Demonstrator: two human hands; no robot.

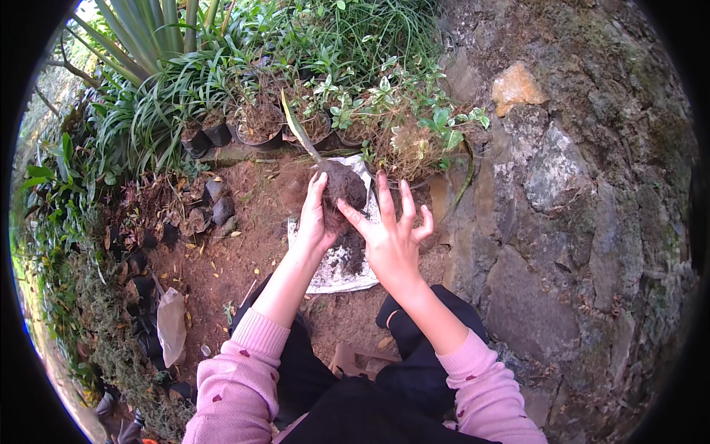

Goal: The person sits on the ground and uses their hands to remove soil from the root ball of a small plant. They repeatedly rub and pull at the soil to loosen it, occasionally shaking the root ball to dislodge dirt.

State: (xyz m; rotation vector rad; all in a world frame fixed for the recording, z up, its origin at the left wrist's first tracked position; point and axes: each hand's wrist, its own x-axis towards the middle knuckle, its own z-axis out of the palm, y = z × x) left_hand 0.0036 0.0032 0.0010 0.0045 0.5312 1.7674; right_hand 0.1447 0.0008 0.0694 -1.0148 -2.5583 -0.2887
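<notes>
A dark, rounded clump of soil (342, 185) is held up in front of me, and one long, narrow green-and-yellow leaf (299, 127) rises from its upper left. My left hand (318, 218) grips the clump from its left and underside, the fingers partly hidden behind it. On the other side, my right hand (393, 240) has its fingers spread apart, with one soil-stained digit touching the clump's lower right. Below both hands, a white sack (344, 280) lies on the ground with loose dark soil on it.
Several black pots (259, 140) with dry plants line a low edge ahead. A rough stone wall (547, 281) fills the right side. At left lie a crumpled pale plastic bag (171, 325) and small dark pots. Part of a brown seat (359, 360) shows between my legs.
</notes>
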